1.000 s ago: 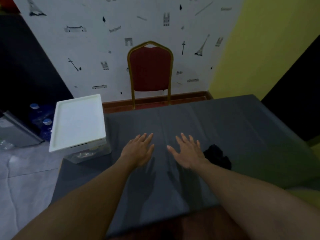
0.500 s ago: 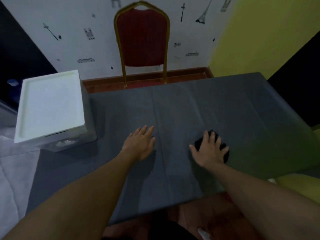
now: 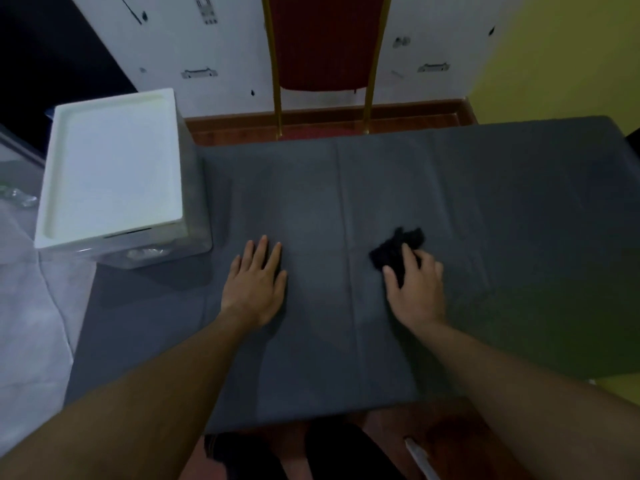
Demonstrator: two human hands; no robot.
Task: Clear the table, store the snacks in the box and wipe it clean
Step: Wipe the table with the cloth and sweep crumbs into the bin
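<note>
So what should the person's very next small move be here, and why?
Probably sweep the right hand and the black cloth it grips across the grey table. The white-lidded box is already closed and the left hand lies flat on the table, so wiping seems to be what is left.

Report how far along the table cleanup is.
Seemingly done: the box stands at the table's left corner with its white lid on, and no snacks show on the table. In hand: the right hand grips the black cloth on the tabletop, and the left hand rests flat on the table. Left: the wiping itself, probably most of it.
</note>
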